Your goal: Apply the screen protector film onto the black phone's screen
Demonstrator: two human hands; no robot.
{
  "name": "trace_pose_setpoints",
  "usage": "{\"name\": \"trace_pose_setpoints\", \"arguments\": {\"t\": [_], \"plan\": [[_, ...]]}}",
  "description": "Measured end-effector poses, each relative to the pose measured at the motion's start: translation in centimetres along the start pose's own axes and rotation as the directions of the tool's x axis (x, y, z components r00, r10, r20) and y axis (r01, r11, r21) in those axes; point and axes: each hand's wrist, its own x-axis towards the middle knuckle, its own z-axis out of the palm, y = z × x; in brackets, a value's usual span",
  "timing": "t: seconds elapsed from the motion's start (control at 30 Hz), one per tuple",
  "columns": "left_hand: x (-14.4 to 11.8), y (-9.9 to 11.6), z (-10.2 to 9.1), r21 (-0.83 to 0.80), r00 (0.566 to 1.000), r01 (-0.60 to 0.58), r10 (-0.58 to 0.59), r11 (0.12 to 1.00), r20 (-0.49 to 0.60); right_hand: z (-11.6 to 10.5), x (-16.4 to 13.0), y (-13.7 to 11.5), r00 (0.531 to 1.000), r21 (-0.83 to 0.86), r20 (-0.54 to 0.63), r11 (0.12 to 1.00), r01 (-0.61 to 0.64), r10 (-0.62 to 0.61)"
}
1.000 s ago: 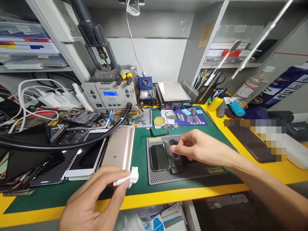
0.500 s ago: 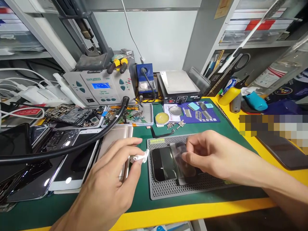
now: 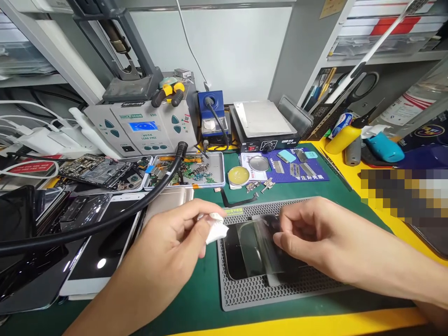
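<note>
A black phone (image 3: 234,254) lies face up on a grey honeycomb mat (image 3: 241,296), its right end partly covered by my right hand (image 3: 318,238). Over the phone's screen is a clear film (image 3: 271,254), curled up along its middle. My right thumb and fingers pinch this film at its right part. Beside the phone's left end, my left hand (image 3: 178,247) is closed on a crumpled white tissue (image 3: 216,228), held between thumb and fingertips just above the mat's left edge.
Several phones, among them a white one (image 3: 100,252), lie at the left under a thick black hose (image 3: 154,192). Behind the mat are a tray of small parts (image 3: 220,172), a round yellow tin (image 3: 238,176) and a hot plate (image 3: 266,121). A yellow bottle (image 3: 345,139) stands right.
My left hand has moved right with the tissue, closer to the phone, and its fingers have drawn together. My right hand still pinches the film. The view has shifted slightly.
</note>
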Motion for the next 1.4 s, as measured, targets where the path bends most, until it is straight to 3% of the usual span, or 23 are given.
{"name": "trace_pose_setpoints", "arguments": {"t": [0.2,0.27,0.37,0.43,0.57,0.7,0.77,0.87,0.97,1.07,1.17,1.4], "plan": [[0.2,-0.6,0.1,-0.195,0.998,0.058,-0.055,0.979,0.022,0.1,-0.3,0.2,1.0,-0.022,-0.018,1.0,-0.002,0.002],[0.2,-0.6,0.3,-0.201,0.999,0.032,-0.039,0.979,-0.028,0.1,-0.3,0.3,1.0,-0.014,-0.018,1.0,0.0,-0.001],[0.2,-0.5,0.3,-0.04,0.988,-0.082,0.076,0.996,-0.137,0.2,-0.2,0.3,1.0,-0.023,-0.018,1.0,0.004,-0.005],[0.2,-0.4,0.1,0.063,0.98,-0.137,0.144,0.989,-0.136,0.2,-0.1,0.3,1.0,-0.033,-0.019,0.999,0.01,-0.01],[0.5,-0.5,-0.2,0.143,0.979,-0.145,0.163,0.979,-0.119,0.1,0.1,0.3,0.999,-0.037,-0.026,0.999,0.02,-0.021],[1.0,-0.6,0.3,0.2,0.959,-0.142,0.185,0.969,-0.215,0.1,0.0,0.2,1.0,-0.026,-0.013,1.0,0.017,-0.017],[1.2,-0.4,0.7,0.295,0.934,-0.179,0.257,0.938,-0.25,0.1,-0.1,0.3,1.0,-0.033,-0.027,0.999,0.015,-0.016],[1.4,-0.2,1.4,0.447,0.828,-0.397,0.523,0.802,-0.202,0.2,-0.2,0.6,0.998,-0.058,-0.052,0.998,0.023,-0.026],[1.5,-0.3,2.0,0.497,0.751,-0.505,0.643,0.706,-0.151,0.3,-0.2,0.8,0.996,-0.104,-0.075,0.994,0.03,-0.038],[1.5,-0.8,2.4,0.528,0.746,-0.517,0.657,0.674,-0.109,0.3,0.0,0.7,0.995,-0.125,-0.092,0.992,0.017,-0.029],[1.5,-1.2,2.5,0.515,0.778,-0.52,0.626,0.682,-0.044,0.4,-0.1,0.7,0.996,-0.132,-0.08,0.991,0.012,-0.023],[1.2,-1.5,2.2,0.537,0.789,-0.553,0.608,0.637,0.091,0.7,-0.5,1.4,0.998,-0.098,-0.057,0.995,0.015,-0.02]]}}
